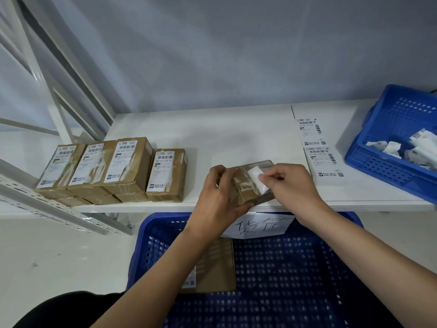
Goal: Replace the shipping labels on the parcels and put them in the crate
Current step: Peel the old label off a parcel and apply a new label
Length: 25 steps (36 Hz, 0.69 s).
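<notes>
My left hand (221, 192) grips a small brown parcel (248, 185) at the front edge of the white table (236, 133). A white label (257, 179) curls up from the parcel's top, and my right hand (287, 183) pinches it. Several labelled brown parcels (113, 169) stand in a row at the table's left. A strip of fresh shipping labels (316, 147) lies flat at the right. Below the table stands a large blue crate (283, 280) with one parcel (212, 266) inside, partly hidden by my left forearm.
A smaller blue crate (387, 147) with crumpled white label scraps sits at the table's right end. White metal shelf rails (47, 204) run along the left. A paper sign with handwriting (260, 226) hangs on the large crate's far rim.
</notes>
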{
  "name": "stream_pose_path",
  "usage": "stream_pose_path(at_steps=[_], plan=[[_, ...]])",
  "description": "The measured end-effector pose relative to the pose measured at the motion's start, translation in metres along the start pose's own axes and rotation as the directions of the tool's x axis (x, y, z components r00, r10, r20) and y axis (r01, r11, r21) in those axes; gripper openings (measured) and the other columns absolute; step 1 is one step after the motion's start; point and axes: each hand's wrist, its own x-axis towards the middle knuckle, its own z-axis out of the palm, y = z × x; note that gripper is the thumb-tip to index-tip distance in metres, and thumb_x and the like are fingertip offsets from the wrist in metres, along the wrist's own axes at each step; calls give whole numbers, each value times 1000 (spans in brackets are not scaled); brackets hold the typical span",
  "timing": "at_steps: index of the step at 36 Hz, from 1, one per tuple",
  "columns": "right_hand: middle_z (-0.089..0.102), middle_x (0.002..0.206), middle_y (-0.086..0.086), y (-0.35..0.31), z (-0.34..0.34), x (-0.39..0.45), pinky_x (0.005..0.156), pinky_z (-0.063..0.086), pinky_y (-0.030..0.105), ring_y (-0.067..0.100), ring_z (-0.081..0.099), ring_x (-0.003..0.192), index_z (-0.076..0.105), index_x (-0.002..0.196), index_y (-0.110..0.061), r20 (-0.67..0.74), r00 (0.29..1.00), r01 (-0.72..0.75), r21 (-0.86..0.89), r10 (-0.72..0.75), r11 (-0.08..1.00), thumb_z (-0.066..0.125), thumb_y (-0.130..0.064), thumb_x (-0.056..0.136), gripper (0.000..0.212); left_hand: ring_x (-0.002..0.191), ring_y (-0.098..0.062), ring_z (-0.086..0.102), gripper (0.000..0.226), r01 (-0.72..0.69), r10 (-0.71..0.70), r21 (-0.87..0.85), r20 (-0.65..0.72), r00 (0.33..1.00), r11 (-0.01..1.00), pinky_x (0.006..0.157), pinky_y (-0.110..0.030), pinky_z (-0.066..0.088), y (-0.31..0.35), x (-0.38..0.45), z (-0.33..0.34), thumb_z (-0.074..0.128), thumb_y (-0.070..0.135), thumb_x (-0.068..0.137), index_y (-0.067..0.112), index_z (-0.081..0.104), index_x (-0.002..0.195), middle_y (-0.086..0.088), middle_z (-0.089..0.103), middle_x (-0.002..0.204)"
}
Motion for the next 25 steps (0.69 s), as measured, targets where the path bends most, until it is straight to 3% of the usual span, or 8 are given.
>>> stream_pose_path(at_steps=[9,13,16,20,25], plan=[[71,83,-1,1,0,2,81,51,27,12,63,77,75,86,-19,-22,997,-70,111,73,991,75,-16,90,5,114,-19,54,81,3,-3,7,-3,1000,1000,95,-14,44,-2,1,1,91,34,73,9,50,138,-9,44,134],[72,88,-1,3,-1,3,79,50,24,13,64,81,75,88,-17,5,999,-49,71,49,996,74,-17,90,2,113,-20,53,82,9,-9,15,-6,1000,1000,97,-25,52,-3,0,4,92,33,71,10,49,137,-8,43,131],[74,90,-4,4,-2,3,80,51,27,12,67,87,75,87,-18,75,997,29,-43,-25,999,72,-17,91,5,117,-23,49,87,5,-5,11,25,1000,1000,97,-38,54,-4,-2,5,91,32,71,20,41,142,1,33,129],[75,92,-8,0,-3,1,86,52,28,10,69,91,77,92,-18,106,989,110,-100,-100,989,70,-15,93,7,118,-21,45,93,-20,19,16,36,999,1000,96,-36,54,-5,-2,0,89,34,72,35,38,150,5,30,127],[71,87,-6,-4,-1,-5,78,47,27,10,64,85,71,83,-18,107,986,141,-135,-127,981,66,-16,95,13,111,-24,50,86,-35,34,42,24,999,999,90,-41,56,-5,0,-2,90,36,69,26,49,144,1,35,127]])
